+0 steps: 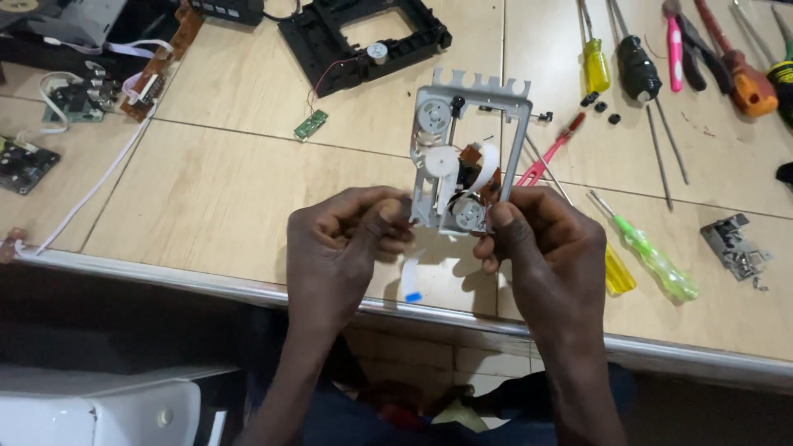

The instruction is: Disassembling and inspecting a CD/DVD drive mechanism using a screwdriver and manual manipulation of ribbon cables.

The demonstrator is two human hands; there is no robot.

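Metal drive frame (462, 157) gripped by both hands.

left hand (347, 239) pinching, right hand (541, 239) pinching

A grey metal drive mechanism (462, 157) is held upright above the tan surface (231, 190), its notched top edge pointing away from the person. A rectangular frame is formed by it, open in the middle. On its left side a round silver motor disc is seen near the top, with a white gear wheel below it. A brown part and a white ribbon strip are seen at the centre. Its lower corners are gripped by the left hand (351, 239) and the right hand (545, 244).
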